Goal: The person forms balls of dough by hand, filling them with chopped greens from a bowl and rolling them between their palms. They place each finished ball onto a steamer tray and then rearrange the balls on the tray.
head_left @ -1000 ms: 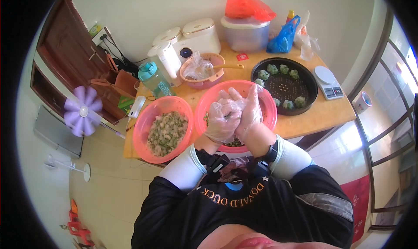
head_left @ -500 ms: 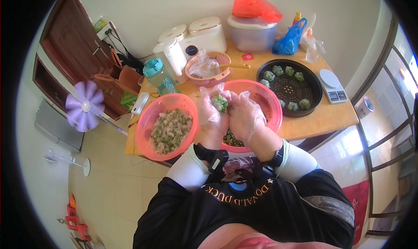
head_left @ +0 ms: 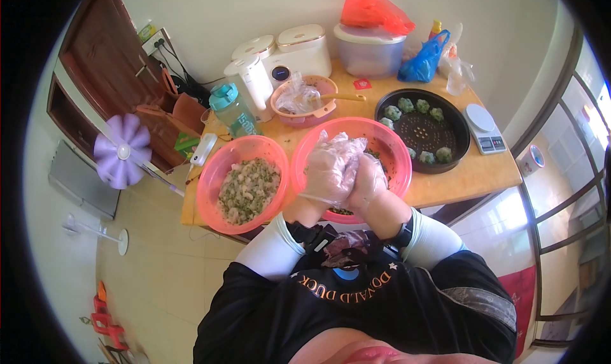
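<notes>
In clear plastic gloves, my left hand (head_left: 329, 171) and my right hand (head_left: 370, 180) are pressed together, closed around a green-and-white ball of dough and chopped greens. The ball is now hidden between the palms. Both hands are above a pink bowl (head_left: 396, 141) with chopped dark green filling in it. To the left, another pink bowl (head_left: 208, 189) holds a pale mixture (head_left: 249, 189) flecked with green. On the right, several shaped green-and-white balls (head_left: 405, 105) sit around the edge of a round black steamer tray (head_left: 425, 129) with holes.
A digital scale (head_left: 484, 128) stands right of the tray. Behind are a smaller pink basin (head_left: 305, 117) with a plastic bag and yellow-handled utensil, a teal-lidded bottle (head_left: 234, 112), white appliances (head_left: 302, 52), a lidded tub (head_left: 369, 52) and a blue bag (head_left: 423, 58).
My left hand, earlier open upward with the green-and-white ball showing in it, has turned over and closed together with my right hand, covering the ball.
</notes>
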Demonstrator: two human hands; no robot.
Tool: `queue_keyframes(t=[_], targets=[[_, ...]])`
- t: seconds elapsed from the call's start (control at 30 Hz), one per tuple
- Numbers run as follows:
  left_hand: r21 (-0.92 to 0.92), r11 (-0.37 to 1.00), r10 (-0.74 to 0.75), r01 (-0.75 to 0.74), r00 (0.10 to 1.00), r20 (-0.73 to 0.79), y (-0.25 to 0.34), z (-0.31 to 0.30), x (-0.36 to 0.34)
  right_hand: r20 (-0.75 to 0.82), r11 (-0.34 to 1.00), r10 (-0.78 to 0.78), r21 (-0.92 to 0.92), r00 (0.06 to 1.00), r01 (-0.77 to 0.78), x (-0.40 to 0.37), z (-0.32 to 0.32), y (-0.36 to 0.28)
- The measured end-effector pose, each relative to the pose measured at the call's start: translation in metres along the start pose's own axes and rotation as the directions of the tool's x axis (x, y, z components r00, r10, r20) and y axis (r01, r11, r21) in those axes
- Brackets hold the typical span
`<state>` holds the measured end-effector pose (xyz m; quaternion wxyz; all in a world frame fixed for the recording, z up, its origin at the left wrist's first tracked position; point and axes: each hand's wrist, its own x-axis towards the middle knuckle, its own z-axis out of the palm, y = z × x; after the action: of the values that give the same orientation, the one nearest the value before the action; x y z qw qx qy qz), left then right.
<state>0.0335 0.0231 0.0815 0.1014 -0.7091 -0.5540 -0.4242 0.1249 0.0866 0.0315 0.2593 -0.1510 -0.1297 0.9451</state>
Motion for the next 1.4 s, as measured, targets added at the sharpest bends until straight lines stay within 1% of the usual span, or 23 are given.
queue_keyframes(t=[0.03,0.07,0.1,0.13,0.17,0.2,0.27,0.33,0.4,0.43,0.47,0.53,0.6,0.67,0.8,0.9,0.97,1.0,1.07,1.2,1.27,1.33,1.4], targets=[[-0.007,1.0,0.0,0.0,1.0,0.02,0.005,-0.003,0.001,0.159,0.899,-0.235,-0.341,0.959,0.277,-0.004,0.004,0.002],[-0.015,1.0,-0.002,0.002,0.999,0.04,0.01,-0.006,0.001,0.381,0.617,-0.376,-0.577,0.844,0.535,-0.008,0.009,0.003],[-0.014,1.0,-0.007,0.007,0.999,0.036,0.014,-0.01,0.002,0.07,0.941,-0.206,-0.259,0.976,0.217,-0.014,0.014,-0.003],[-0.277,0.957,-0.116,0.086,0.989,-0.093,0.018,-0.013,0.003,0.07,0.941,-0.203,-0.263,0.977,0.214,-0.011,0.017,-0.007],[-0.528,0.841,-0.249,0.116,0.95,-0.188,0.019,-0.015,0.004,0.035,0.991,-0.133,-0.03,0.991,0.134,-0.008,0.019,-0.01],[-0.529,0.841,-0.252,0.116,0.948,-0.192,0.02,-0.016,0.003,0.015,0.977,-0.056,0.207,0.998,0.051,-0.007,0.02,-0.013],[-0.578,0.812,-0.309,0.079,0.898,-0.312,0.019,-0.023,-0.005,0.008,0.976,-0.069,0.208,0.998,0.066,-0.016,0.026,-0.014],[-0.473,0.871,-0.282,0.13,0.922,-0.267,0.015,-0.024,-0.008,0.077,0.975,-0.089,0.209,0.993,0.071,-0.011,0.02,-0.014],[-0.339,0.939,-0.117,0.064,0.984,-0.137,0.015,-0.012,-0.007,0.119,0.976,-0.117,0.2,0.986,0.092,-0.01,0.017,-0.01],[-0.176,0.984,-0.035,0.011,0.99,-0.134,0.024,-0.012,0.0,0.162,0.975,-0.145,0.193,0.976,0.113,-0.01,0.016,-0.008],[-0.174,0.985,-0.037,0.013,0.99,-0.136,0.023,-0.008,0.0,0.163,0.975,-0.142,0.191,0.976,0.11,-0.011,0.014,-0.007],[-0.016,0.999,0.039,-0.041,0.99,-0.135,0.019,0.003,-0.001,0.088,0.974,-0.227,0.021,0.97,0.226,-0.014,0.013,-0.007],[-0.055,0.997,0.046,-0.058,0.979,-0.199,0.015,0.014,0.001,0.017,0.96,-0.279,0.001,0.96,0.279,-0.01,0.015,-0.008],[-0.165,0.986,-0.037,0.008,0.984,-0.173,0.012,0.021,0.0,0.08,0.967,-0.253,0.036,0.964,0.251,-0.003,0.01,-0.009],[-0.163,0.987,-0.024,0.007,0.994,-0.105,0.008,0.022,0.006,0.18,0.979,-0.201,0.072,0.963,0.191,-0.019,0.025,-0.014],[-0.122,0.992,0.007,-0.011,0.999,-0.038,0.002,0.023,0.007,0.073,0.936,-0.344,-0.055,0.936,0.349,-0.021,0.024,-0.012],[-0.378,0.925,-0.034,0.028,0.999,-0.01,0.005,0.014,0.013,0.302,0.955,-0.264,0.216,0.916,0.204,0.0,0.007,-0.015],[-0.376,0.926,-0.028,0.022,1.0,-0.011,0.006,0.008,0.017,0.306,0.954,-0.267,0.216,0.914,0.206,0.002,0.005,-0.018],[-0.551,0.833,-0.194,0.061,0.963,-0.187,0.007,-0.005,0.019,0.115,0.942,-0.187,0.302,0.976,0.145,-0.011,0.02,-0.024],[-0.441,0.896,0.004,-0.05,0.994,-0.106,0.014,-0.023,0.024,0.131,0.941,-0.102,0.335,0.986,0.053,-0.009,0.015,-0.025],[-0.348,0.936,0.01,-0.047,0.994,-0.107,0.019,-0.011,0.022,0.157,0.944,-0.072,0.329,0.985,0.016,-0.008,0.015,-0.021],[-0.026,0.978,0.202,-0.205,0.976,-0.077,0.013,0.001,0.017,0.356,0.968,-0.078,0.25,0.931,-0.015,-0.009,0.011,-0.019],[-0.096,0.974,0.186,-0.204,0.969,-0.163,0.011,0.01,0.019,0.255,0.967,-0.082,0.255,0.963,0.015,-0.009,0.014,-0.019]])
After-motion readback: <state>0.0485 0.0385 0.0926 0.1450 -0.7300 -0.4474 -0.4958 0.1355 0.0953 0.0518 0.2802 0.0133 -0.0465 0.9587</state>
